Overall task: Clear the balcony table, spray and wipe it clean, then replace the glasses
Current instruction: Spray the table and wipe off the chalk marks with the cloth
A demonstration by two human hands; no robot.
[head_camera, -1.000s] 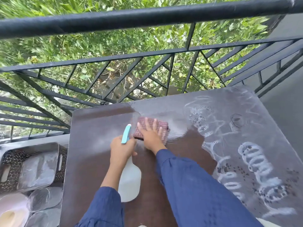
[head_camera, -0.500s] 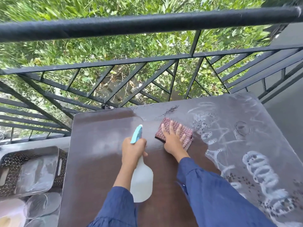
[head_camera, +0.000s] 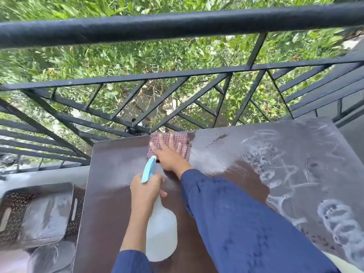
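**Brown table half wiped, foam left on the right**

We found the dark brown glossy table top (head_camera: 118,203) bare of glasses, so the clearing looked done. The white soapy streaks (head_camera: 334,219) across its right part told us it had been sprayed. Our right hand (head_camera: 169,157) lay flat, fingers straight and spread, pressing the red-and-white checked cloth (head_camera: 178,139) at the table's far edge, near the black metal railing (head_camera: 177,24). Our left hand (head_camera: 146,192) was curled round the neck of the translucent white spray bottle with the pale blue nozzle (head_camera: 161,235), held over the near part of the table. The left part looked dark and wiped and the right part was foamy, so we judged the wiping roughly half finished. The blurred clear shapes (head_camera: 51,257) at lower left, beside a brown perforated basket (head_camera: 11,211), may have been the glasses, but we could not tell. Putting them back had not begun.
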